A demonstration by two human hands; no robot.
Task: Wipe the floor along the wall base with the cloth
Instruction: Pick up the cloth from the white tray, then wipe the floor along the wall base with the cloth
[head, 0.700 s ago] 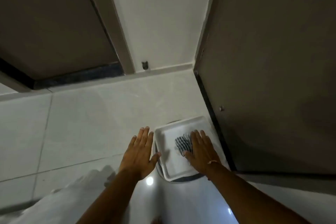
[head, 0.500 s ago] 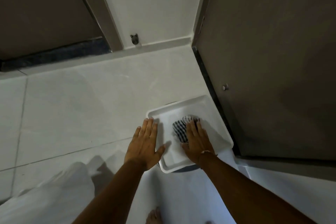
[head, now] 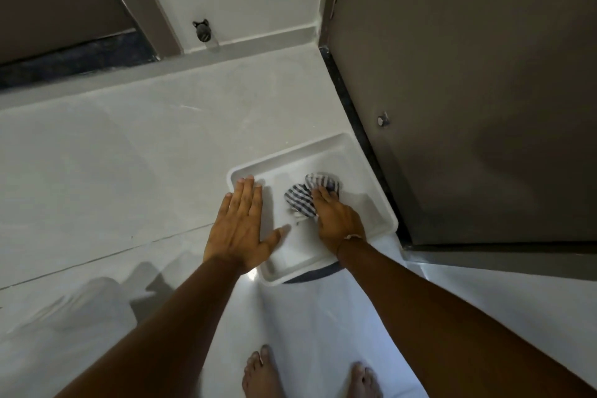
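Comparing views: against the 2 earlier pictures, the camera now sits further back and lower, so 2 bare feet [head: 310, 375] show at the bottom edge; the white rectangular plastic tray [head: 365, 171] reads larger and more skewed.
Change, right hand: right hand [head: 336, 220] earlier lay flat over the blue-and-white striped cloth [head: 303, 200]; its fingers now curl over the bunched cloth, gathering it.
Change, left hand: left hand [head: 240, 226] has crept from the pale tiled floor [head: 129, 171] onto the tray's left rim.
Left hand state: spread flat, fingers together, thumb out, holding nothing, bracing the tray.
Right hand state: fingers closing on the cloth; a full grip cannot be confirmed.
Cloth location: inside the tray, near its middle, not on the floor.
Tray location: on the floor, just beside the dark door [head: 468, 107], resting partly over a dark round object, unidentified.
Meaning for task: judged as preparation; no wiping along the grey wall base [head: 258, 39] has begun.
Count, hands: 2.
Count, cloths: 1.
Count, trays: 1.
Count, feet: 2.
Count, dark fittings low on the wall: 1 [head: 202, 31].
Count, metal studs on the door: 1 [head: 382, 119].
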